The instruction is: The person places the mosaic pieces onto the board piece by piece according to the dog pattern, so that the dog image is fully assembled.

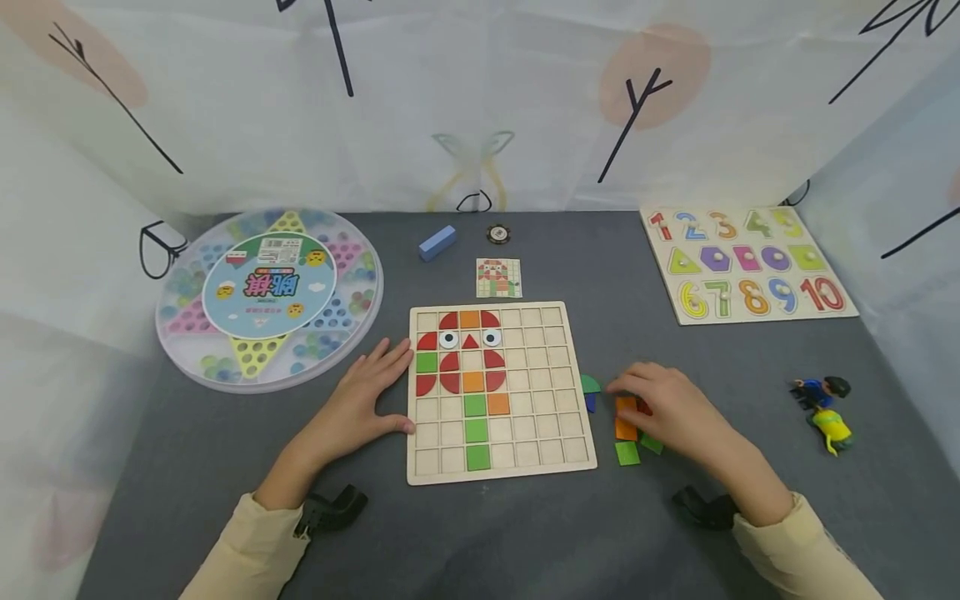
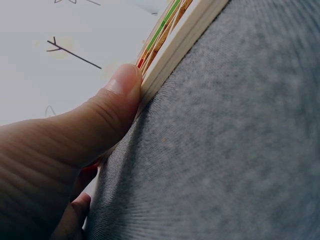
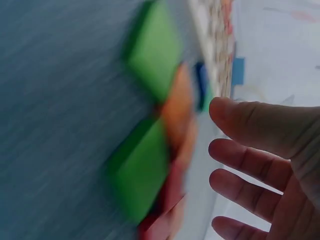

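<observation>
A wooden grid board (image 1: 536, 417) lies in the middle of the table, partly filled with red, orange and green tiles and two eye discs. My left hand (image 1: 367, 398) rests at its left edge, fingers extended; in the left wrist view the thumb (image 2: 117, 100) touches the board's side (image 2: 165, 65). Over the loose tiles to the right hovers my right hand (image 1: 671, 408), its fingers apart and nothing between them in the right wrist view. Beneath it lie orange tiles (image 1: 626, 421), green square tiles (image 1: 627, 454) and red tiles (image 3: 172, 187), partly covered by the hand.
A green piece (image 1: 590, 384) and a blue piece (image 1: 591, 403) sit against the board's right edge. Behind are a pattern card (image 1: 498, 277), a blue block (image 1: 437, 243) and a round token (image 1: 498, 234). A round game box (image 1: 360, 346), a number board (image 1: 720, 265) and toy figures (image 1: 831, 429) stand around.
</observation>
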Tool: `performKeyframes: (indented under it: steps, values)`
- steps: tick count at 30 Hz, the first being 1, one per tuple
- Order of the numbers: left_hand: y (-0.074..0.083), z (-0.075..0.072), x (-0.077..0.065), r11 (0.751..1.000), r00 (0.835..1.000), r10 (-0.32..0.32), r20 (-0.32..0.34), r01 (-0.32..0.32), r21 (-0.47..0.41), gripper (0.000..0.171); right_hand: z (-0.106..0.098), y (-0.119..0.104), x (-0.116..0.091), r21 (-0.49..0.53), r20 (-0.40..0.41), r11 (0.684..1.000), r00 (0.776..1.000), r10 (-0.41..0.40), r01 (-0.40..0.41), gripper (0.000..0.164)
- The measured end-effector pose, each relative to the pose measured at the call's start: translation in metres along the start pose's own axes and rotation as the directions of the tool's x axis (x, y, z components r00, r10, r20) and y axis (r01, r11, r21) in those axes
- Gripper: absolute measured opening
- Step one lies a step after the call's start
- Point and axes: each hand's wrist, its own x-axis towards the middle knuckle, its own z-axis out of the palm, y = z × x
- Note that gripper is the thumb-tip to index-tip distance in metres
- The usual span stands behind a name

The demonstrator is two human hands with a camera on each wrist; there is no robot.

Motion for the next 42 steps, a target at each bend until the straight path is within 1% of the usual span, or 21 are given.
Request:
performKeyframes:
  steps: [3, 7, 15, 18, 21, 24, 27, 30, 34, 38, 42]
  values:
    - [0.0, -0.001, -0.001, 1.0, 1.0, -0.015, 0.009, 0.015, 0.007, 0.101, 0.001, 0.008, -0.009, -0.026, 0.02, 1.0, 1.0, 0.019, -0.018, 0.026]
    - [0.0, -0.001, -0.001, 1.0, 1.0, -0.025, 0.016, 0.024, 0.012, 0.101, 0.003, 0.011, -0.012, -0.042, 0.029, 0.999, 0.999, 0.021, -0.02, 0.027]
    - [0.0, -0.001, 0.0, 1.0, 1.0, -0.005, 0.01, 0.005, 0.005, 0.101, 0.004, 0.012, -0.013, -0.067, 0.053, 0.997, 0.998, 0.028, -0.025, 0.028]
    - [0.0, -0.001, 0.001, 1.0, 1.0, 0.0, 0.012, 0.0, 0.004, 0.101, 0.004, 0.011, -0.013, -0.074, 0.036, 0.997, 0.999, 0.027, -0.024, 0.027]
    - [0.0, -0.001, 0.001, 1.0, 1.0, 0.005, 0.016, -0.005, 0.006, 0.101, 0.004, 0.008, -0.009, -0.064, -0.03, 0.998, 1.0, -0.007, 0.005, 0.025]
    - [-0.001, -0.001, 0.001, 1.0, 1.0, 0.005, 0.017, -0.005, 0.005, 0.1, 0.005, -0.002, 0.002, -0.041, -0.098, 0.997, 0.993, -0.066, 0.062, 0.025]
    - [0.0, -0.001, 0.001, 1.0, 1.0, 0.002, 0.015, -0.002, 0.0, 0.1, 0.007, -0.022, 0.016, -0.004, -0.116, 0.991, 0.985, -0.131, 0.131, 0.025]
    - [0.0, -0.001, 0.001, 1.0, 1.0, 0.001, 0.016, -0.001, 0.0, 0.1, 0.013, -0.047, 0.029, 0.022, -0.081, 0.98, 0.977, -0.196, 0.198, 0.025]
    - [0.0, 0.0, 0.001, 1.0, 1.0, 0.005, 0.018, -0.005, 0.001, 0.1, 0.024, -0.073, 0.042, 0.011, -0.034, 0.963, 0.962, -0.269, 0.27, 0.024]
    - [0.0, -0.001, 0.001, 1.0, 1.0, 0.006, 0.015, -0.006, 0.003, 0.101, 0.035, -0.089, 0.051, -0.013, -0.002, 0.959, 0.959, -0.284, 0.284, 0.021]
    - [0.0, -0.001, 0.0, 1.0, 1.0, 0.002, 0.019, -0.002, 0.003, 0.101, 0.042, -0.097, 0.055, -0.044, 0.029, 0.959, 0.96, -0.278, 0.279, 0.02]
